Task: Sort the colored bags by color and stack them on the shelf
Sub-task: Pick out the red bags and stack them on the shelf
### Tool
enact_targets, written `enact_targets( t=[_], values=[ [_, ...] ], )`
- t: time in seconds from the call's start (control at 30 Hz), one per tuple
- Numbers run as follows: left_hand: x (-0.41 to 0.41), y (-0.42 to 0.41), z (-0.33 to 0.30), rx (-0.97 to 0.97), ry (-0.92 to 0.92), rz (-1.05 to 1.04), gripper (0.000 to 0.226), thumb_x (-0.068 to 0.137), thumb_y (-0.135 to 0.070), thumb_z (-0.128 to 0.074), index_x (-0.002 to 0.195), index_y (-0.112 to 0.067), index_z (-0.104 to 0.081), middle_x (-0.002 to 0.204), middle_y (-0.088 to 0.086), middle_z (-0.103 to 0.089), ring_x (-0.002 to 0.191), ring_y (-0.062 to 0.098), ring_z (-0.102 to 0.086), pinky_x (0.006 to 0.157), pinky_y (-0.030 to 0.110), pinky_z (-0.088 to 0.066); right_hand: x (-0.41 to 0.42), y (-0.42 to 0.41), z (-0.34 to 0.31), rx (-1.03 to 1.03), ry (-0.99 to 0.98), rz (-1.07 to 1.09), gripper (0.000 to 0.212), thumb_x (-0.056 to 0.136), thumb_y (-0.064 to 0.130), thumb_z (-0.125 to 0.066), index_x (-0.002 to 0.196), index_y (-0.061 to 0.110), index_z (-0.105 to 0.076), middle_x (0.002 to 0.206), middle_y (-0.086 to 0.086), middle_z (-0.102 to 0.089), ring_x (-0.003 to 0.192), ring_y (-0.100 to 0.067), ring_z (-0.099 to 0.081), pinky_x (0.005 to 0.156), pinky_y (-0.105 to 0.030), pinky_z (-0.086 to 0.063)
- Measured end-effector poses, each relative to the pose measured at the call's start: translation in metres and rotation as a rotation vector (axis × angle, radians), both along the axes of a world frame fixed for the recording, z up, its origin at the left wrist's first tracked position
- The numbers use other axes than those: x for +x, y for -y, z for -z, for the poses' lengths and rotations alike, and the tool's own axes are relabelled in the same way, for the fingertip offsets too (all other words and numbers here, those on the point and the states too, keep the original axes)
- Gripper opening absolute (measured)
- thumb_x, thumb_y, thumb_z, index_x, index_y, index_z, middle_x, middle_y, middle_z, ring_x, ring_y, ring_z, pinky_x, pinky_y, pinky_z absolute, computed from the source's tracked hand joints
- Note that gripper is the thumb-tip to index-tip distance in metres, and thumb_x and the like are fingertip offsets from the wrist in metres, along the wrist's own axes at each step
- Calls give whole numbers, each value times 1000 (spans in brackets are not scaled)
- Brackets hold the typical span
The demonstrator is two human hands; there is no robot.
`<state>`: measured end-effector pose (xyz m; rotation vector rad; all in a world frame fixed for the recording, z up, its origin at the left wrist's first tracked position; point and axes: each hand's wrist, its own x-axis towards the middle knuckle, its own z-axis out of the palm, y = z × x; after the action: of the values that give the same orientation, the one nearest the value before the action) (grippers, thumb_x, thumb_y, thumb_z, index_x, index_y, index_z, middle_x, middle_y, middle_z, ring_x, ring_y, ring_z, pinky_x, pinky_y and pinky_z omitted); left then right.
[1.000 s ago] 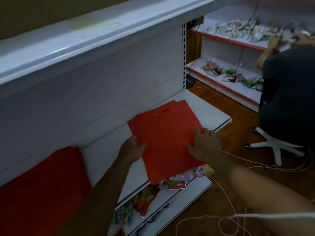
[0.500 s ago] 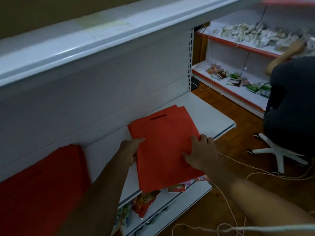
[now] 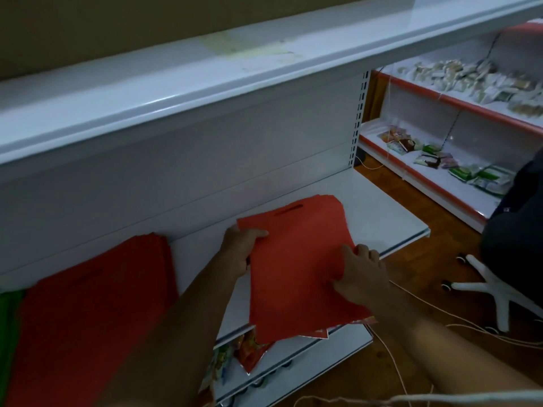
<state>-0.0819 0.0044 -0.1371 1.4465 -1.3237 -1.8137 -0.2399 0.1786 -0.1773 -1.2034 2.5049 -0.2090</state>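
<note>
While the stack of red bags (image 3: 296,268) lies in the middle of the frame on the white shelf (image 3: 379,212), its lower end overhanging the shelf's front edge, the left hand (image 3: 241,251) pinches its left edge, thumb on top. The right hand (image 3: 363,277) presses down on its right side with fingers spread. Another red pile (image 3: 88,312) sits at lower left (a green edge (image 3: 8,327) shows beside it). Snack packets (image 3: 246,351) lie on the tier below.

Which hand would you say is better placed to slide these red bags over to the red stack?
Probably the left hand: it grips the red bags' edge facing the red stack, while the right hand presses on their far side.
</note>
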Motion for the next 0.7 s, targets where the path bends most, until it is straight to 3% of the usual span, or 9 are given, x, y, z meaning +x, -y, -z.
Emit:
enact_targets(
  t=[0.07, 0.17, 0.27, 0.37, 0.47, 0.57, 0.63, 0.7],
  values=[
    [6, 0, -9, -188, -24, 71, 56, 76, 2, -69, 126, -20, -58, 113, 6, -69, 96, 19, -68, 76, 33, -57, 1, 3, -1, -65, 115, 22, 94, 77, 62, -65, 149, 32, -14, 151, -10, -29, 137, -36, -27, 109, -50, -30],
    [24, 0, -37, -377, -109, 123, 75, 79, 7, -65, 140, -31, -42, 117, -13, -63, 104, 4, -62, 77, 17, -52, 8, 15, -7, -322, 414, 71, 100, 77, 65, -65, 151, 36, -5, 152, -6, -36, 137, -32, -36, 112, -49, -33],
    [56, 7, -69, -475, -158, 115, 83, 74, 7, -69, 142, -28, -39, 118, -19, -60, 104, -7, -59, 82, 9, -46, 33, 32, -25, -583, 735, 62, 85, 89, 40, -64, 152, 36, -7, 148, -4, -42, 129, -24, -49, 106, -43, -43],
    [109, 22, -91, -517, -122, 35, 97, 58, -7, -74, 146, -27, -37, 132, -11, -56, 119, 5, -54, 102, 23, -42, 67, 55, -44, -699, 791, 33, 71, 95, 28, -58, 152, 36, -15, 118, -5, -61, 96, -11, -63, 72, -21, -52],
    [175, 33, -103, -519, -69, -69, 99, 54, -5, -72, 144, -33, -40, 132, -7, -59, 121, 14, -56, 104, 39, -44, 103, 76, -60, -745, 862, -34, 80, 91, 16, -65, 149, 39, -15, 108, 13, -55, 90, 5, -62, 62, -10, -49],
    [237, 35, -102, -555, 33, -170, 96, 59, 4, -69, 139, -40, -42, 128, -4, -60, 112, 19, -61, 82, 31, -55, 145, 94, -75, -661, 895, -218, 98, 86, 6, -69, 151, 40, -5, 125, 20, -46, 105, 12, -54, 84, -8, -46],
    [273, 37, -96, -594, 96, -224, 109, 67, 14, -67, 144, -49, -23, 134, 5, -55, 110, 26, -61, 62, 24, -54, 174, 105, -80, -625, 850, -322, 99, 83, 5, -71, 150, 42, -7, 141, 19, -35, 125, 4, -42, 104, -18, -35],
    [306, 40, -90, -630, 134, -277, 120, 68, 16, -68, 146, -53, -8, 139, 15, -50, 110, 33, -60, 57, 24, -54, 202, 114, -81, -586, 827, -387, 94, 83, 4, -69, 149, 42, -13, 146, 21, -30, 130, 4, -35, 109, -19, -27]
  ],
)
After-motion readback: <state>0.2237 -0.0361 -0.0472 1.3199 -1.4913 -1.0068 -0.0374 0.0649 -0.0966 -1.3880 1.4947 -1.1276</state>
